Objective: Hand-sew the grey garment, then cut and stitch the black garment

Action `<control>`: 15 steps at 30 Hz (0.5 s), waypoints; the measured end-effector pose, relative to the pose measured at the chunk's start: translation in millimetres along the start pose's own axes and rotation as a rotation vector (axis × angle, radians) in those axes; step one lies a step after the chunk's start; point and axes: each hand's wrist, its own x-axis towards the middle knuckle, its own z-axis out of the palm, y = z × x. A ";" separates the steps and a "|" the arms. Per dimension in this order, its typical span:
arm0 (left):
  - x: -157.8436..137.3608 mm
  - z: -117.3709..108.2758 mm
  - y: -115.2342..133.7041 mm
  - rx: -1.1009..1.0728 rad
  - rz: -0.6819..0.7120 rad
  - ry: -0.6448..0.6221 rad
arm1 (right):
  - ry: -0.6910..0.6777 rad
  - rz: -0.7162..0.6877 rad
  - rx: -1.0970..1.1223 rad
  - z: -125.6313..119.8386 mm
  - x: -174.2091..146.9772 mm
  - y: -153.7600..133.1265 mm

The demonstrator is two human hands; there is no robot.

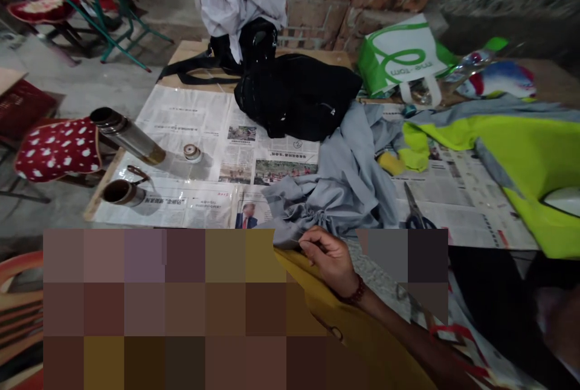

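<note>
grey cloth [357,160] lies crumpled on the near part of the table [188,49], its near end bunched up at the right hand [328,260]. the thumb and forefinger press together by the cloth's edge, though whether on the fabric or on something finer i cannot tell. the left hand is out of sight, so its fingers cannot be told. yellow cloth [362,320] shows beside the right wrist. scissors [417,218] lie just right of the grey cloth, near a lime garment [521,142]. a black bag [294,97] sits behind; farther left, a flask [133,141] and a mug [121,193] stand on newspaper [194,118].
</note>
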 end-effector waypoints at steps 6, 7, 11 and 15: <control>-24.6 -41.9 -38.5 0.324 -0.310 0.919 | 0.023 -0.212 -0.223 -5.8 6.2 -5.2; -27.4 -47.5 -50.7 0.249 -0.361 0.991 | 0.004 -0.257 -0.261 -6.3 7.4 -6.8; -33.7 -56.1 -83.9 -0.058 -0.544 0.942 | -0.100 -0.340 -0.374 -9.7 11.1 -11.7; -32.1 -52.2 -88.8 -0.127 -0.643 0.818 | -0.220 -0.358 -0.427 -15.8 15.5 -12.6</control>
